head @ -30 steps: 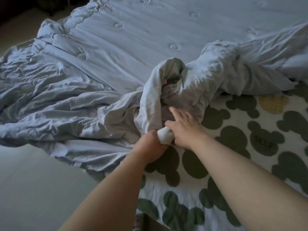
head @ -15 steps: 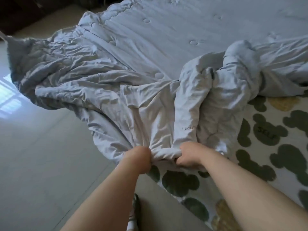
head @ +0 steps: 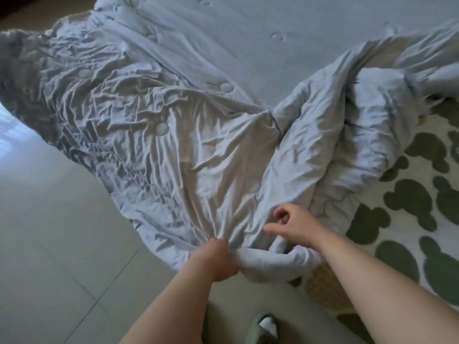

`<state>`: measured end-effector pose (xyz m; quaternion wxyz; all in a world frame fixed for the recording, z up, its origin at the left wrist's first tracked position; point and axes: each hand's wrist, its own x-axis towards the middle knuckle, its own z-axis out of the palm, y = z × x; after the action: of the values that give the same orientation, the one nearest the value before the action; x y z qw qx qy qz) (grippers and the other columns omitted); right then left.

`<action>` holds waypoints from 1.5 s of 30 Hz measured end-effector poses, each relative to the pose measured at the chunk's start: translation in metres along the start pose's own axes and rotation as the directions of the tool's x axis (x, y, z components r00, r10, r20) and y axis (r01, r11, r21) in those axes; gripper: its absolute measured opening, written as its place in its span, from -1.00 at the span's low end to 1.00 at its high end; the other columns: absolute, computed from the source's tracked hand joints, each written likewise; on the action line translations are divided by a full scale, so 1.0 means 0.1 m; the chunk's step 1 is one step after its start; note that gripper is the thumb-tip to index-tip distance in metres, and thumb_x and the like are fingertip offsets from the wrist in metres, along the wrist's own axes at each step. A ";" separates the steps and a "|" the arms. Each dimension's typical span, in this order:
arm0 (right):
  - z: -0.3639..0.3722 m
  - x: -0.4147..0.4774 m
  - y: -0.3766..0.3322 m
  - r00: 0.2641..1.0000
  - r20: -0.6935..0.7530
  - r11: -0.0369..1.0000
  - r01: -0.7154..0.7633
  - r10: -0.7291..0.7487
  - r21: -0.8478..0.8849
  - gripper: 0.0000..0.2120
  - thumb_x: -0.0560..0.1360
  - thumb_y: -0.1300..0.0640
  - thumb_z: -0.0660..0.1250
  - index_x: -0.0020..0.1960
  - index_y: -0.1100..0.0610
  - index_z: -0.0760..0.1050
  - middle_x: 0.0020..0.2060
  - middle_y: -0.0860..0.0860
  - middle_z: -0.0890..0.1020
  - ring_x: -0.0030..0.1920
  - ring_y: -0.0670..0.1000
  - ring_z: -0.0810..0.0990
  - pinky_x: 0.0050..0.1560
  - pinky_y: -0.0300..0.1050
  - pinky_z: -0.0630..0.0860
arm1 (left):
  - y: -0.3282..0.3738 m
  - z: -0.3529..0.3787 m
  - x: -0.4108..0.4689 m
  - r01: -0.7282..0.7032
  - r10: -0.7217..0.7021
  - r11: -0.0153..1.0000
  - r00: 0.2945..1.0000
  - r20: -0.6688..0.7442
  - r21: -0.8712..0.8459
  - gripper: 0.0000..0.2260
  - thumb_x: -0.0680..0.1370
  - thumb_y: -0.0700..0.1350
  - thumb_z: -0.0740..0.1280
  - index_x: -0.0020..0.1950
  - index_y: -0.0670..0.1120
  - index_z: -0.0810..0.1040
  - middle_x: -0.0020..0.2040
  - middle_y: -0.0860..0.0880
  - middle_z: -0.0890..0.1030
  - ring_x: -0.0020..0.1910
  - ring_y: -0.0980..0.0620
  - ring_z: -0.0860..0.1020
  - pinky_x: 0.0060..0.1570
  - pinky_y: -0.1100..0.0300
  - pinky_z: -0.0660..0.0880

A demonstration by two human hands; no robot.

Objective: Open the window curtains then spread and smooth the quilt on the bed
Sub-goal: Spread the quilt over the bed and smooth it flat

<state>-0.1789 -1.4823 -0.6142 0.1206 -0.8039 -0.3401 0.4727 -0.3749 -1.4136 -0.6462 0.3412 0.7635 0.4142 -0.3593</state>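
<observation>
Left hand: you are gripping the near edge of the quilt (head: 188, 155) in your left hand (head: 216, 259), fingers closed tight, cloth bunching at your knuckles.
Right hand: your right hand (head: 295, 227) is resting over the rolled hem just beside it, fingers loosely curled; whether they are pinching cloth cannot be told.
Quilt: it is lying crumpled across the bed, its left side spilling toward the tiled floor (head: 57, 244), a thick fold heaping up on the right.
Sheet: the green-patterned sheet (head: 409, 202) is showing uncovered on the right.
Foot: your slipper (head: 267, 325) is showing below.
</observation>
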 end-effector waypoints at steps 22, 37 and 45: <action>-0.70 0.25 0.98 0.853 -0.396 0.912 -0.199 0.341 0.358 -0.27 0.49 0.12 0.34 0.52 0.07 0.02 0.37 0.14 0.39 0.29 0.19 0.44 0.07 -0.11 0.38 | 1.70 0.32 0.59 -0.087 0.182 0.966 0.898 -0.400 0.244 -0.11 0.49 -0.04 0.37 0.54 0.00 -0.26 0.42 -0.21 0.17 0.36 -0.21 0.27 0.26 -0.06 0.36; -0.57 -0.56 1.34 0.902 0.148 0.914 -0.398 0.406 -0.083 -0.72 0.38 0.03 0.40 -0.05 0.19 0.47 -0.21 0.13 0.57 -0.18 0.15 0.63 -0.32 -0.09 0.54 | 1.51 0.77 0.00 -0.244 0.246 0.969 0.969 -0.033 0.046 -0.37 0.48 -0.11 0.27 0.49 0.11 0.08 0.18 -0.13 0.56 0.14 -0.21 0.55 0.06 0.04 0.48; -1.00 -0.17 1.43 0.738 -0.636 0.957 -0.289 0.224 0.003 -0.36 0.34 -0.21 0.42 0.25 0.11 0.32 0.28 0.12 0.32 0.23 0.17 0.42 0.11 0.00 0.43 | 1.72 0.68 0.10 -0.384 0.364 0.923 0.846 -0.390 0.030 -0.60 0.46 0.09 0.30 0.23 -0.04 0.35 0.16 0.00 0.44 0.18 -0.03 0.46 0.12 0.15 0.43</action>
<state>-0.0380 -1.5864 -0.6237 0.1224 -0.9592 -0.1883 0.1716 -0.2382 -1.5379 -0.6508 0.3345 0.8766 0.3256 -0.1171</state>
